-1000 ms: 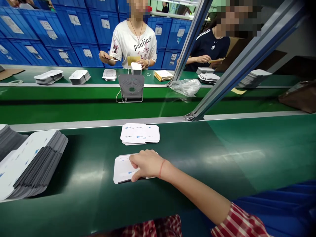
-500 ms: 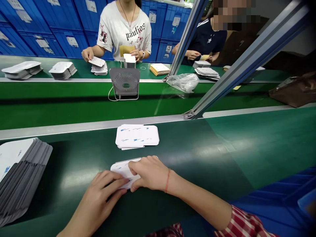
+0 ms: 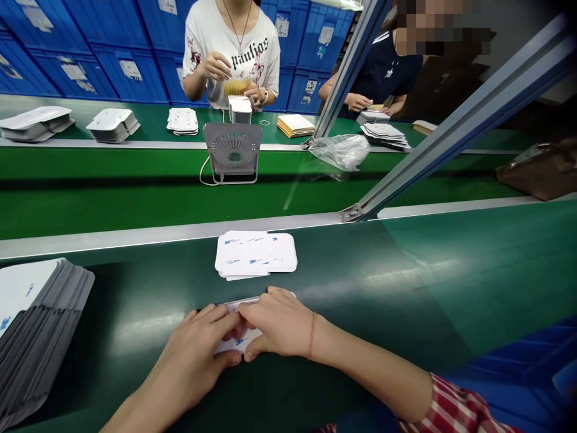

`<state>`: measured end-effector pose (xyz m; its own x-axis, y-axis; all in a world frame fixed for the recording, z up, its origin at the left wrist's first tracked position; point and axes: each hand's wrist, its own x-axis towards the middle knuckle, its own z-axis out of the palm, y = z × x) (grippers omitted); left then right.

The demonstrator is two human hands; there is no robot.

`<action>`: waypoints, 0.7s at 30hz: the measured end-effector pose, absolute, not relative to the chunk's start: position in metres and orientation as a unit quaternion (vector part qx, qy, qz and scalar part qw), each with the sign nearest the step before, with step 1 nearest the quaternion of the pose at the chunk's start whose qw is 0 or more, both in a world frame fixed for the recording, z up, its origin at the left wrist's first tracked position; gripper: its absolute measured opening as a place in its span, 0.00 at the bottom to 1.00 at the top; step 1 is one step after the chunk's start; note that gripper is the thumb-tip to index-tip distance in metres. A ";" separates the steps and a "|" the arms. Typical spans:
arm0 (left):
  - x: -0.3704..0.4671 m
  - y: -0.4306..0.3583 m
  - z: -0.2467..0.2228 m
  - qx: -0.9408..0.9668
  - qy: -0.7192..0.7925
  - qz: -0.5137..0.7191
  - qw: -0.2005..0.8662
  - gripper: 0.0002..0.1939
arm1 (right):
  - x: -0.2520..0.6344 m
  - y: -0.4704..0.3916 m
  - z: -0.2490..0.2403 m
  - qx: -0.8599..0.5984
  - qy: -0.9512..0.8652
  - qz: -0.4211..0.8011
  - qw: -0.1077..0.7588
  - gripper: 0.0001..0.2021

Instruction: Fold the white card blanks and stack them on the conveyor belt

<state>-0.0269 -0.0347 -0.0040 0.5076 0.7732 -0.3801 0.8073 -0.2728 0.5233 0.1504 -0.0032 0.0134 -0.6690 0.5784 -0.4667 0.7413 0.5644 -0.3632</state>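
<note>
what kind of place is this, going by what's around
Likely a factory or packing workshop: a long green work surface, a tall stack of white-topped pieces at the left, and blue crates with paper labels piled across the way all suggest bulk handwork.

Left hand (image 3: 202, 343), right hand (image 3: 274, 325) both palm-down, nearly meeting, fingers (image 3: 250, 314) bent; forearms (image 3: 367, 364) angled inward.

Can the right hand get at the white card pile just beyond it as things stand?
Probably yes: the white card pile lies close past the right hand, with nothing standing between, though that hand is occupied with another white card.
</note>
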 end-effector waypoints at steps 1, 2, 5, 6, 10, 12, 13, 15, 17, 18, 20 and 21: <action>-0.025 -0.033 -0.002 0.795 0.499 -0.037 0.344 0.08 | 0.151 -0.002 0.012 0.376 0.872 -0.275 0.148 0.20; -0.024 -0.032 0.000 0.794 0.500 -0.048 0.344 0.08 | 0.152 -0.002 0.012 0.372 0.873 -0.278 0.149 0.20; -0.023 -0.031 0.003 0.795 0.497 -0.071 0.340 0.07 | 0.157 -0.001 0.011 0.349 0.876 -0.299 0.144 0.17; -0.023 -0.031 0.003 0.796 0.496 -0.076 0.339 0.07 | 0.158 -0.001 0.011 0.343 0.877 -0.308 0.139 0.17; -0.023 -0.034 0.003 0.797 0.498 -0.085 0.332 0.04 | 0.158 -0.001 0.012 0.349 0.873 -0.306 0.150 0.15; -0.023 -0.035 0.003 0.796 0.501 -0.083 0.329 0.04 | 0.155 0.000 0.012 0.352 0.873 -0.294 0.169 0.16; -0.023 -0.035 0.003 0.795 0.503 -0.083 0.330 0.04 | 0.153 0.002 0.012 0.350 0.873 -0.290 0.178 0.16; -0.022 -0.035 0.003 0.788 0.510 -0.080 0.335 0.04 | 0.150 0.005 0.012 0.342 0.875 -0.285 0.187 0.17; -0.023 -0.034 0.004 0.783 0.514 -0.080 0.340 0.04 | 0.149 0.007 0.012 0.334 0.879 -0.285 0.188 0.17; -0.023 -0.034 0.004 0.784 0.515 -0.079 0.339 0.03 | 0.150 0.008 0.011 0.331 0.880 -0.286 0.185 0.18; -0.023 -0.034 0.005 0.788 0.511 -0.082 0.332 0.03 | 0.156 0.007 0.010 0.328 0.881 -0.296 0.168 0.18; -0.023 -0.034 0.006 0.792 0.508 -0.084 0.327 0.02 | 0.159 0.006 0.010 0.327 0.880 -0.307 0.158 0.18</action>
